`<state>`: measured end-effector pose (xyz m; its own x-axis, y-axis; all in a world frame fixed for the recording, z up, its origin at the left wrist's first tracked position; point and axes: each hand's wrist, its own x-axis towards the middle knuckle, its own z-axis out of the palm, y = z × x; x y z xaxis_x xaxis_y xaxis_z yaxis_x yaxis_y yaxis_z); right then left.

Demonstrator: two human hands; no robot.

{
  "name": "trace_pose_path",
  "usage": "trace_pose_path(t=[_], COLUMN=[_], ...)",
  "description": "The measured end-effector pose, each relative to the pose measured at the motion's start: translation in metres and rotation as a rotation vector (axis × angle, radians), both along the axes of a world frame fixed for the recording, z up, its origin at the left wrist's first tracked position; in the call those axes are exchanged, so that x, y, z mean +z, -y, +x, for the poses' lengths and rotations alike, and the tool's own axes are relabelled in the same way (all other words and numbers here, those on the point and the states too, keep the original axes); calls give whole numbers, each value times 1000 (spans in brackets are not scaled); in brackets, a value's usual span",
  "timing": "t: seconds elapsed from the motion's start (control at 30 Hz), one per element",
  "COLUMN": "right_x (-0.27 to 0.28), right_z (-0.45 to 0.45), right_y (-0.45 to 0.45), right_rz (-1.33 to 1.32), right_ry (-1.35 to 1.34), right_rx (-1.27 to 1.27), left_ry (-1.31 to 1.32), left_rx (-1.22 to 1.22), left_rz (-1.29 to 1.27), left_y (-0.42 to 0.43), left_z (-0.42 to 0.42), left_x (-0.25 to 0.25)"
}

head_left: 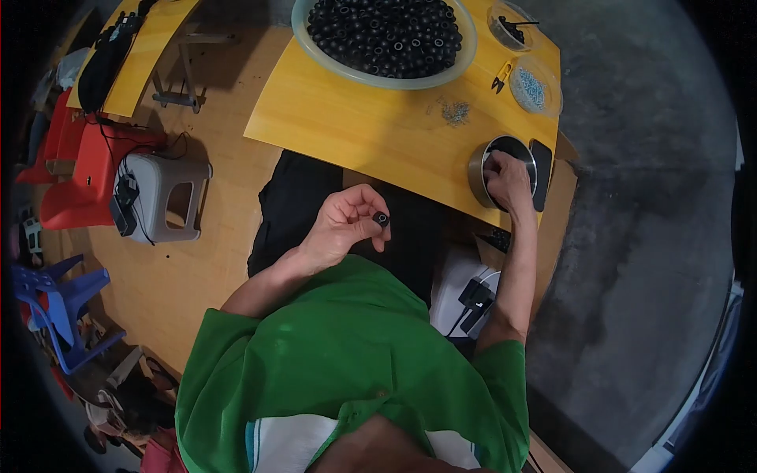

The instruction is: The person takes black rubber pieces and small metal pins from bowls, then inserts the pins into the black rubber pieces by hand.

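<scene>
Between the thumb and fingers of my left hand [347, 225] is a small black ring-shaped piece [381, 218], held over my lap. My right hand [507, 177] reaches into a steel bowl [478, 175] at the table's right edge; its fingertips are hidden inside, and what they hold cannot be seen. Many black round pieces [386, 35] fill a large pale basin [347, 72] at the back of the yellow table [339, 118]. Small metal bits [454, 113] lie in a loose pile in front of the basin.
Yellow snips [501, 76] lie beside a clear tub of pale blue bits [530, 88]. Behind is another clear tub [509, 27] with black pieces. A dark flat object [541, 173] adjoins the steel bowl. Grey [162, 197] and red stools [102, 169] stand left; a person is at lower left.
</scene>
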<state>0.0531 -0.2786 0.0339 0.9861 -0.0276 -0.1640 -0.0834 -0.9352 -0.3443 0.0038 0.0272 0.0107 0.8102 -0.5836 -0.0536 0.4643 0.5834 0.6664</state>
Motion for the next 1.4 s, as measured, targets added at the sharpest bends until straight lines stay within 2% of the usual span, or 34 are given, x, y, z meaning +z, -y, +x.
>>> trace_pose_path(t=[0.1, 0.2, 0.67, 0.73, 0.8, 0.83, 0.93, 1.1, 1.17, 1.4], right_x=[-6, -7, -21, -17, -5, 4, 26, 9, 10, 8], right_z=[-3, -6, 1, 1, -10, -17, -49, -74, -78, -81], right_y=[3, 1, 0, 0, -5, -11, -48, -95, -111, -135], right_rz=[24, 122, -2, 80, 538, 840, 1237, 1308, 1334, 1180], right_ry=[54, 147, 274, 390, 360, 339, 420, 374, 357, 416], right_rx=[-79, -24, 77, 1, -236, -265, -225, -28, -70, 26], left_ry=[52, 32, 26, 31, 35, 42, 54, 60, 86, 160], left_rx=[8, 13, -12, -19, -17, 5, 39, 112, 173, 271], left_rz=[37, 64, 119, 123, 131, 133, 114, 58, 71, 129], left_y=[1, 4, 9, 9, 10, 10, 12, 20, 19, 18], left_z=[-2, -2, -7, -7, -5, -5, -4, -5, -5, -10], left_x=[0, 0, -3, -1, 1, 2, 4, 8, 9, 10])
